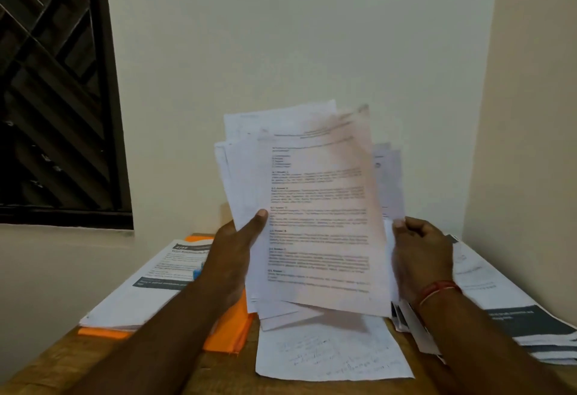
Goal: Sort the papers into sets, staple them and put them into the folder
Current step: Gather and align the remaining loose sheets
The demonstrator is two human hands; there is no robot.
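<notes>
**A:** From the head camera, what are the hands doing?

**B:** Both are holding a sheaf of papers point(312, 207) upright in front of the wall point(296, 35). The left hand point(232, 257) grips its left edge, with the thumb pressed on the front page and the fingers hidden behind. The right hand point(421, 257) pinches the right edge with its fingers curled. It is blurred, so I cannot tell which sheets it has hold of.

**A:** Is the sheaf tidy?

**B:** No. The sheets are fanned out with corners sticking out at the top and both sides. The front page carries printed text too soft to read.

**A:** And the folder?

**B:** The orange folder point(231, 329) lies flat on the wooden table point(62, 357), under the left forearm. A left pile point(150, 282) of printed pages rests on part of it, and a small blue object point(197, 273) I cannot identify sits on that pile.

**A:** Anything else on the table?

**B:** A handwritten sheet point(331, 351) lies just below the sheaf, near the front edge. A right pile point(515, 316) with dark banners lies under the right forearm. There is a red thread band point(437, 290) on the right wrist, and a dark window grille point(53, 98) at the far left.
</notes>
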